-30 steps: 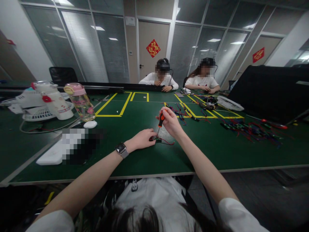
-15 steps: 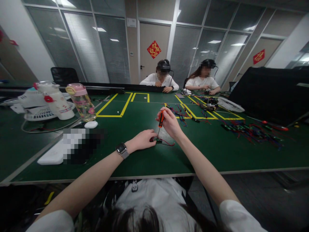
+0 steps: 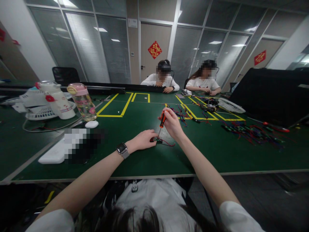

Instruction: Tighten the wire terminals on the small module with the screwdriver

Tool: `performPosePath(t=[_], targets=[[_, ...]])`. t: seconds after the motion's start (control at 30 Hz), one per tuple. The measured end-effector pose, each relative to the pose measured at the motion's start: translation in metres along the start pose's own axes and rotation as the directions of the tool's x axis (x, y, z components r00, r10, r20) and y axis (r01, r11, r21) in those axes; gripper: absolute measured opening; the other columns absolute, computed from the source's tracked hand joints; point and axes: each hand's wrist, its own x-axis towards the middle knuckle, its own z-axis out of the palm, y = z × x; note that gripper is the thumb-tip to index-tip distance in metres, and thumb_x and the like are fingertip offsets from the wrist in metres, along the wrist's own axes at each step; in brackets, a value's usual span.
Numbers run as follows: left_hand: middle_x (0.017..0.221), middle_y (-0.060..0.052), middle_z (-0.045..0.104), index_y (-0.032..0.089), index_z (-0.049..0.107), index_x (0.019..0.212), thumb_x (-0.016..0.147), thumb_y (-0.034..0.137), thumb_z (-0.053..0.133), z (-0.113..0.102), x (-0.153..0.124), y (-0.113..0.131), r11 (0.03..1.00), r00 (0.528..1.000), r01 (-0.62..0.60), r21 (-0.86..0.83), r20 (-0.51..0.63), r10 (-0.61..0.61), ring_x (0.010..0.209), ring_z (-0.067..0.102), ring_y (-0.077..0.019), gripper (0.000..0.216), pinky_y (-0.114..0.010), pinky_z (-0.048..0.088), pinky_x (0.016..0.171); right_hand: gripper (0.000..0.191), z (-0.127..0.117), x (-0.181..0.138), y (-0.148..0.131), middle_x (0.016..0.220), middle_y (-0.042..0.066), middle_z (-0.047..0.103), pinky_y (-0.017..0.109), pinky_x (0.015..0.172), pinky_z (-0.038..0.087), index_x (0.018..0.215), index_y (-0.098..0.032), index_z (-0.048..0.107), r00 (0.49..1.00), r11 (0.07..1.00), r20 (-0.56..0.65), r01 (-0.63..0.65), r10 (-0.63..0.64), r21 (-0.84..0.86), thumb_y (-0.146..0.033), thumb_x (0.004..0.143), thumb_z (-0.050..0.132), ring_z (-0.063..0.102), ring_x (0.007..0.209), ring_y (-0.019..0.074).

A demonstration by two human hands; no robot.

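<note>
Right hand: closed around a screwdriver – chunky orange-and-black handle, skinny metal shaft
Left hand: had the left end of the board between thumb and fingers
Little green board: small circuit board flat on the table between the hands, thin red wire curling off its right side
Hard to see: fingers covered the board's left end, and the driver's tip was too tiny to make out
Watch: squarish dark face, pale grey strap
Table: smooth green top, yellow tape
Wire heap: tangled, spindly, off right
Vs half a second earlier: handle leaned slightly more right – board hadn't really budged
</note>
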Motion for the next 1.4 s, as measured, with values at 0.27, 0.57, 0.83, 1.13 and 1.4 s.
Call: performPosePath(t=[0.27, 0.57, 0.83, 1.13, 1.4], targets=[[0.096, -0.005, 0.06, 0.021, 0.068, 0.108, 0.088, 0.026, 0.056, 0.0005, -0.0003, -0.0015, 1.0, 1.0, 0.0, -0.011, 0.005, 0.0, 0.087, 0.06, -0.0195, 0.024, -0.028, 0.046, 0.077, 0.025, 0.0, -0.0019, -0.0071, 0.081, -0.002, 0.063, 0.029, 0.078, 0.053, 0.093, -0.026, 0.067, 0.995, 0.998, 0.081, -0.064, 0.065, -0.017, -0.043, 0.077, 0.074, 0.06, 0.072, 0.012], [0.097, -0.006, 0.061, 0.019, 0.068, 0.108, 0.088, 0.025, 0.056, -0.0011, 0.0001, 0.0007, 1.0, 1.0, 0.01, -0.019, 0.014, -0.01, 0.088, 0.06, -0.0195, 0.024, -0.028, 0.047, 0.078, 0.023, 0.0045, -0.0029, -0.0042, 0.081, -0.003, 0.063, 0.028, 0.076, 0.053, 0.085, -0.025, 0.068, 0.998, 0.998, 0.043, -0.041, 0.039, 0.054, -0.041, 0.072, 0.078, 0.057, 0.074, 0.0118], [0.097, -0.006, 0.061, 0.019, 0.068, 0.108, 0.088, 0.025, 0.056, -0.002, -0.0006, 0.0014, 1.0, 1.0, 0.014, -0.027, 0.018, -0.014, 0.088, 0.06, -0.0193, 0.024, -0.028, 0.047, 0.079, 0.024, 0.0017, -0.0022, -0.0053, 0.079, -0.002, 0.063, 0.028, 0.077, 0.053, 0.091, -0.025, 0.068, 0.994, 0.998, 0.099, -0.057, 0.055, 0.02, -0.044, 0.077, 0.074, 0.059, 0.072, 0.0113], [0.098, -0.006, 0.061, 0.019, 0.069, 0.107, 0.088, 0.024, 0.056, -0.0029, 0.0, 0.0033, 1.0, 1.0, 0.019, -0.022, 0.012, -0.018, 0.088, 0.061, -0.0196, 0.023, -0.028, 0.047, 0.079, 0.026, 0.0052, -0.004, -0.0031, 0.076, -0.003, 0.064, 0.028, 0.074, 0.053, 0.088, -0.026, 0.064, 0.992, 0.993, 0.086, -0.095, 0.09, 0.063, -0.045, 0.075, 0.075, 0.059, 0.07, 0.0115], [0.098, -0.006, 0.061, 0.019, 0.068, 0.107, 0.088, 0.024, 0.056, -0.0025, -0.0002, 0.0025, 1.0, 1.0, 0.008, -0.029, 0.008, -0.008, 0.089, 0.06, -0.0194, 0.023, -0.028, 0.047, 0.079, 0.026, 0.0012, -0.0019, -0.003, 0.076, -0.004, 0.061, 0.03, 0.079, 0.053, 0.087, -0.026, 0.067, 0.997, 0.998, 0.054, -0.053, 0.052, 0.019, -0.043, 0.071, 0.078, 0.057, 0.071, 0.0118]])
